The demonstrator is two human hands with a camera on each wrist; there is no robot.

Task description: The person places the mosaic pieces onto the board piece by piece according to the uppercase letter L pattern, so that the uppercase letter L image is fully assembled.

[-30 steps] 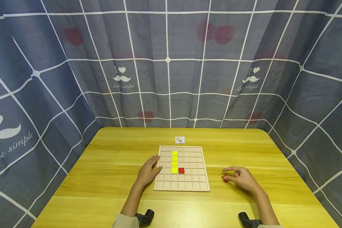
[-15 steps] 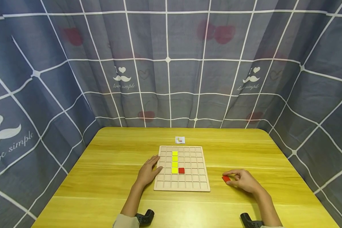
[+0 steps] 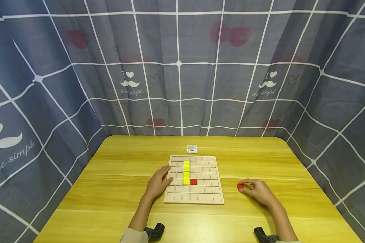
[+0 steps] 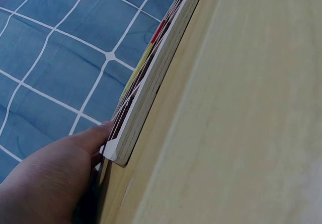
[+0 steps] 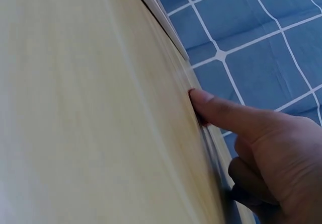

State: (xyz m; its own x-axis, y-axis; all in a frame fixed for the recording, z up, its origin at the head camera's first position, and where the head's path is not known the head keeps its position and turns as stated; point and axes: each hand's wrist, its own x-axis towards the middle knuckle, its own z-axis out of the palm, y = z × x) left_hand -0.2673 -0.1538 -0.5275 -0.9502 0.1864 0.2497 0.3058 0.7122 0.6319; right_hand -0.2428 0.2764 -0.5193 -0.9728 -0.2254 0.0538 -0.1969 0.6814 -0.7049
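Note:
My right hand (image 3: pixel 258 191) pinches a small red square tile (image 3: pixel 240 187) between thumb and index finger, right of the board. In the right wrist view the thumb hides most of that tile, leaving a thin red edge. A wooden grid board (image 3: pixel 197 198) lies in front of me. Several yellow tiles (image 3: pixel 186 175) form a column on it, and another red tile (image 3: pixel 193 182) sits just right of the lowest yellow one. My left hand (image 3: pixel 156 184) rests at the board's left edge, fingers extended, thumb touching the rim; the left wrist view shows it at the board's corner.
A small card printed with a coloured grid (image 3: pixel 192 149) lies just beyond the board. The wooden table (image 3: pixel 124 148) meets a checked curtain (image 3: pixel 194 81) at its back and sides. Dark wrist devices (image 3: pixel 155 232) sit at both wrists.
The red tile in my right hand has turned between the fingertips, and the index finger has closed onto it. The left hand, board and tiles on it have stayed put.

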